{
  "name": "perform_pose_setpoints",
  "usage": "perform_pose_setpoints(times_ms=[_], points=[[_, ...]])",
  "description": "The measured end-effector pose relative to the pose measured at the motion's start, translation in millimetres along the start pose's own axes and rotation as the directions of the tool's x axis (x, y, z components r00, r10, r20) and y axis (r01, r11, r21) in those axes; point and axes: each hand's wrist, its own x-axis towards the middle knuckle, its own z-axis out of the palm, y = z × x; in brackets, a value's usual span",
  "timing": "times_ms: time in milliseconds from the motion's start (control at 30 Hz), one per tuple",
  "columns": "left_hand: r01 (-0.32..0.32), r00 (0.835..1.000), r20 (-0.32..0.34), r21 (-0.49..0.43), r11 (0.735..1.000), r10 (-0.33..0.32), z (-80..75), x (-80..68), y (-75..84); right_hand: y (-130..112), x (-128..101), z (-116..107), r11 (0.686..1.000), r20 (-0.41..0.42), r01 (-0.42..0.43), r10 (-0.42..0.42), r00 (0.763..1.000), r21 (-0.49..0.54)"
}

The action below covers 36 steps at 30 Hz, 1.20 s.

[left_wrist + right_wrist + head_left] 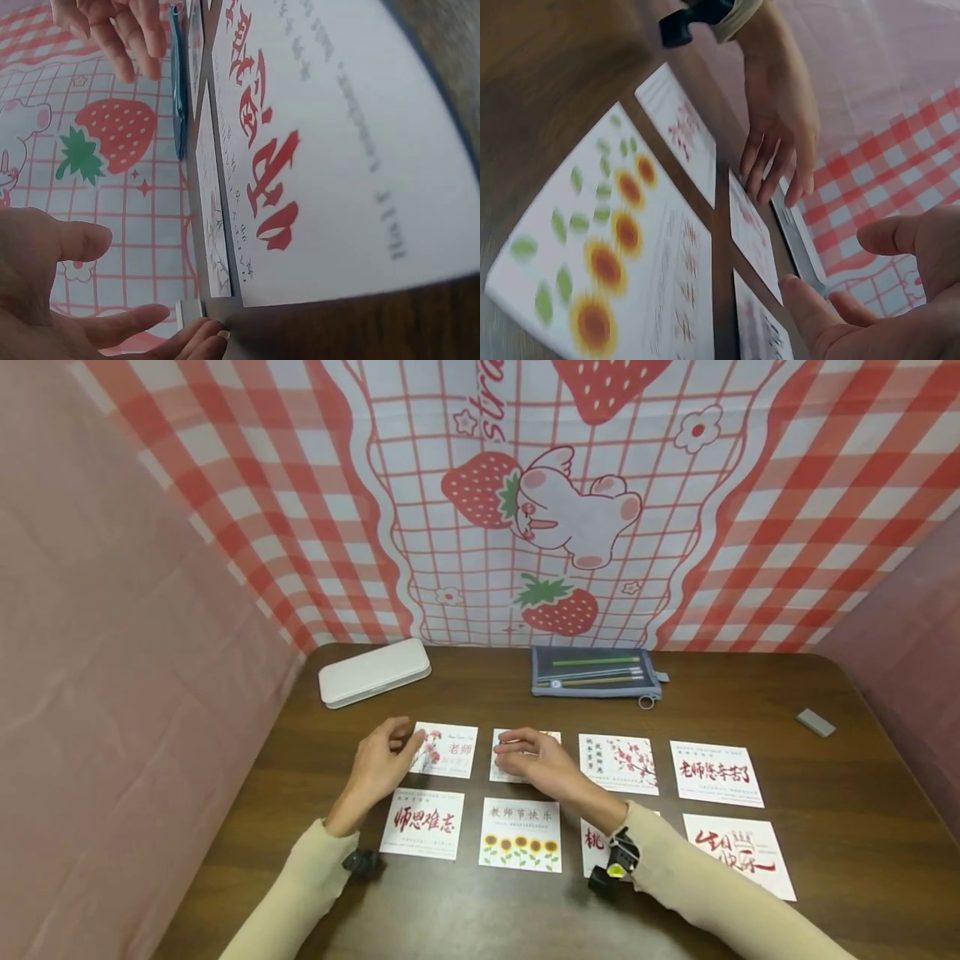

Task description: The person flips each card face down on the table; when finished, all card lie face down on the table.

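Observation:
Several square white cards lie in two rows on the brown table. My left hand (377,762) is at the left edge of a card with pink flowers (446,750), its fingers loosely bent and holding nothing. Over the card beside it (498,768) hovers my right hand (542,766), thumb and fingers apart, hiding most of the print. In front are a red-lettered card (423,825) and a sunflower card (521,835), which shows large in the right wrist view. Whether any fingertip touches a card is hard to tell.
A white case (375,673) lies at the back left, a blue mesh pouch (596,673) with pencils at the back middle. A grey eraser-like block (816,722) is at the right. Farther right are a blossom card (618,764) and red-lettered cards (716,774). Strawberry-print cloth (555,552) hangs behind.

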Motion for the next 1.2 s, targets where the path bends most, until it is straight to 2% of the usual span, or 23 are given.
perform_pose_setpoints(times_ms=[167,433,633,900,1067,1200], points=[[0.037,0.999,0.009,-0.01,0.999,-0.037,-0.9,1.4,-2.3,2,7,12,0.985,0.032,-0.054,0.049,0.998,0.162],[0.083,0.996,0.018,-0.053,0.995,-0.082,-4.8,1.3,-4.6,0,12,25,0.939,0.043,-0.15,0.144,0.989,0.309],[0.112,0.994,0.019,-0.127,0.985,-0.111,-5.1,-1.2,-4.8,-2,15,32,0.911,0.037,-0.194,0.194,0.98,0.363],[0.136,0.99,0.063,-0.286,0.949,-0.123,-2.8,-4.0,-3.3,-4,17,36,0.887,0.035,-0.217,0.222,0.974,0.408],[0.164,0.986,0.067,-0.299,0.94,-0.151,-1.7,-3.7,-4.0,-5,18,37,0.871,0.032,-0.227,0.237,0.971,0.436],[0.179,0.984,0.066,-0.291,0.94,-0.167,-2.2,-5.5,-3.7,-5,20,37,0.869,0.03,-0.228,0.239,0.971,0.438]])
